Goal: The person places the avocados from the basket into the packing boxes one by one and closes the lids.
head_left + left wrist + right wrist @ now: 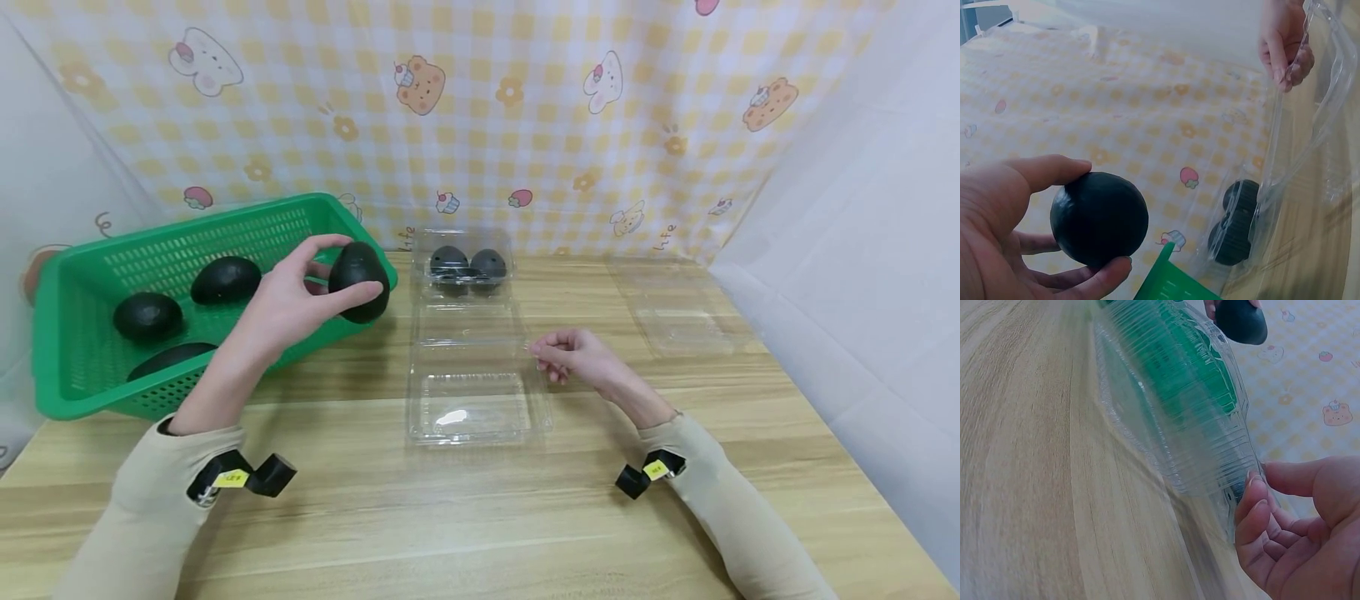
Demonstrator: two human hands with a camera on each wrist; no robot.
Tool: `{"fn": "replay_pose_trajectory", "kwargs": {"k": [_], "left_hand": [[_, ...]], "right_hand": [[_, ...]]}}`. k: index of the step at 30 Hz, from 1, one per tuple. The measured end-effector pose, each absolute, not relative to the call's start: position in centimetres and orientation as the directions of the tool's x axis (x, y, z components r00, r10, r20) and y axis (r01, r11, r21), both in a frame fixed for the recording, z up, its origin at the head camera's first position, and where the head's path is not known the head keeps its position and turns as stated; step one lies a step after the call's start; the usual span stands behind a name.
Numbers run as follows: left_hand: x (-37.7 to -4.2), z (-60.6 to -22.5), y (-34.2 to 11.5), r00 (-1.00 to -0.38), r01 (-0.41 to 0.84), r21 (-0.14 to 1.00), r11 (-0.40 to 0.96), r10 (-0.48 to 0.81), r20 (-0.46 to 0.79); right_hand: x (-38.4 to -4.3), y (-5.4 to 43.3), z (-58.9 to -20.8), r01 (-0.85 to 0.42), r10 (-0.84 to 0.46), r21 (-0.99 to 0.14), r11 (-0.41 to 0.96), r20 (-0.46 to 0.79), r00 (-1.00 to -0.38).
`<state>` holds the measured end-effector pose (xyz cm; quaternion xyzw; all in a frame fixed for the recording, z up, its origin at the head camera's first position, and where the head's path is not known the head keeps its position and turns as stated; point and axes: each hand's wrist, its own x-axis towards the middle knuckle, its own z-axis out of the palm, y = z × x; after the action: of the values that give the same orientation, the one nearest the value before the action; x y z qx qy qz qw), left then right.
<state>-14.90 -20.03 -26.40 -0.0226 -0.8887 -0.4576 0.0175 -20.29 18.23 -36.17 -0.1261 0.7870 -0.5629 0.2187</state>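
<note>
My left hand [292, 287] grips a smooth black avocado [360, 282] between thumb and fingers, raised beside the right end of a green basket [217, 225]. Inside the basket lie several more dark avocados [227, 279]. Clear plastic clamshell packaging [468, 392] stands open at the table's middle, its front part bare. Two dark avocados [1234, 222] sit side by side in its back part, seen through the plastic. My right hand [573, 358] pinches the clamshell's right edge between thumb and fingertips, as the right wrist view also shows.
Another clear plastic container [675, 312] lies at the right rear of the wooden table [480, 517]. Behind the table hangs a yellow checked cloth [480, 142] with cartoon prints. White sheeting [847, 250] closes off the right side.
</note>
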Motion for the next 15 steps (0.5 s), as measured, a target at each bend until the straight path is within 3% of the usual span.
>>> {"fn": "replay_pose_trajectory", "kwargs": {"k": [15], "left_hand": [[-14.5,-27.2,-17.8,-0.993,0.086,0.802,0.592,0.117,0.019]], "right_hand": [[-20.2,18.2,-36.4,0.050,-0.434,-0.945,0.323,-0.195,-0.879]]}}
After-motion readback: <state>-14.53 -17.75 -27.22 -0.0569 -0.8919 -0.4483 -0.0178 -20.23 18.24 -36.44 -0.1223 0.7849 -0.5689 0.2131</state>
